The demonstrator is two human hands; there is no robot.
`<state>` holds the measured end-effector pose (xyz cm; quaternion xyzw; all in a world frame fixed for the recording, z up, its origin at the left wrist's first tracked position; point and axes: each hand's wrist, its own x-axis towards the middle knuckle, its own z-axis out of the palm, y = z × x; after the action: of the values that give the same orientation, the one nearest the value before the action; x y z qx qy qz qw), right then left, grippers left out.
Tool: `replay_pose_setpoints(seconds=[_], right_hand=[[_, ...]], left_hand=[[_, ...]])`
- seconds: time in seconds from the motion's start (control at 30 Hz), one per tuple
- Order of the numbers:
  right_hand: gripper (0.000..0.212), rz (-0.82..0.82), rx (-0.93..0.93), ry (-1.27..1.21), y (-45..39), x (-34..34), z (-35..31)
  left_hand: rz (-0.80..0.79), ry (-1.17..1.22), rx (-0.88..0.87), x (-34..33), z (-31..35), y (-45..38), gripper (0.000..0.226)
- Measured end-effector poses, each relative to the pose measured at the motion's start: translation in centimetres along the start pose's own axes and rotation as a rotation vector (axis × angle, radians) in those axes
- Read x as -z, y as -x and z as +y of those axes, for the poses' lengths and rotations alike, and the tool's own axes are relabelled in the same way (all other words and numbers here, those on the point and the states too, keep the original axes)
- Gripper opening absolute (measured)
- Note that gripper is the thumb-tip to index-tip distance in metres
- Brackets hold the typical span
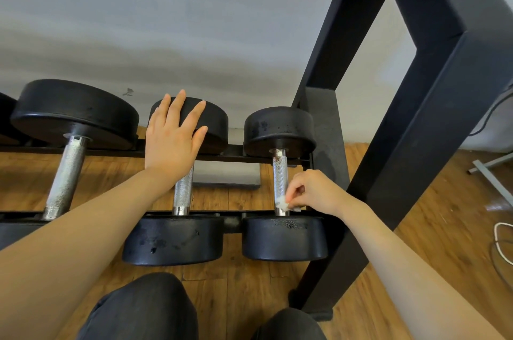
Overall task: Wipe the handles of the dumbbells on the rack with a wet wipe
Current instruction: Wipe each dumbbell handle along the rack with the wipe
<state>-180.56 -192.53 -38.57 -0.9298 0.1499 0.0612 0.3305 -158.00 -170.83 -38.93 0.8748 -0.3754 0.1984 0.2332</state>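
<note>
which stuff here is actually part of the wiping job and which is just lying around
Part of the job:
wet wipe, pinched in the right hand
right dumbbell handle, being wiped
middle dumbbell, with the left hand resting on it
left dumbbell
rack

Just lying about:
white cable on the floor
grey metal stand

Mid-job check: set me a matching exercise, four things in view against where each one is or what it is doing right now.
Things:
1. left hand
2. right hand
3. wet wipe
4. largest dumbbell

States:
A. pressed against the lower end of the rightmost handle
B. lying on the rack at far left, untouched
C. fingers straight, resting on the middle dumbbell's far head
D. pinching the wipe

Pairs: 1-C, 2-D, 3-A, 4-B
</note>
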Motion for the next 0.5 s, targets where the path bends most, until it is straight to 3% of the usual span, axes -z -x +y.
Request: replay_pose_setpoints(seconds=[0.2,0.37,0.5], right_hand=[[0.007,-0.058,-0.029,-0.013,0.82,-0.44,0.22],[0.008,0.061,-0.058,-0.023,0.57,-0.34,0.58],[0.007,-0.041,-0.073,-0.028,0.89,-0.41,0.34]], left_hand=[[-0.012,-0.004,0.000,-0.02,0.07,-0.04,0.054],[-0.023,-0.012,0.013,0.02,0.12,-0.06,0.058],[-0.027,-0.013,0.015,0.06,0.16,-0.04,0.059]])
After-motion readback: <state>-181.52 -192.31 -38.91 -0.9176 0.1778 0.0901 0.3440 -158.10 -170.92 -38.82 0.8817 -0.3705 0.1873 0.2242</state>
